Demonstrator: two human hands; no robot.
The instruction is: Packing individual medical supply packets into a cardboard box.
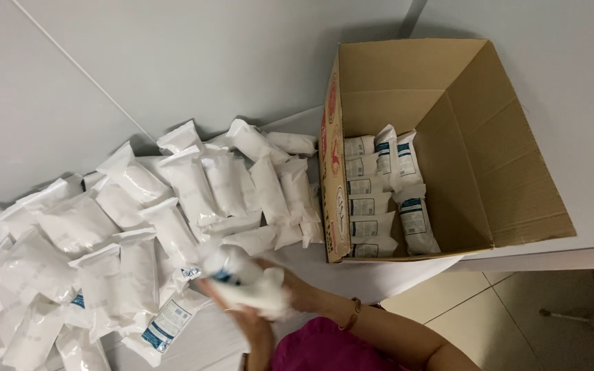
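At lower centre, both hands (262, 302) close together on one blurred white packet (242, 278), while about a dozen packets (379, 199) stand packed in the box (503, 172) at right and a large pile (139, 233) remains on the worktop (104, 69) at left.

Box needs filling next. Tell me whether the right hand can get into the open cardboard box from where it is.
Probably yes: the cardboard box is open-topped, its near flap upright, and the right hand holds a white packet.

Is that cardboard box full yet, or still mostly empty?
Mostly empty. The box holds only a few white packets along its left side; the rest shows bare cardboard.
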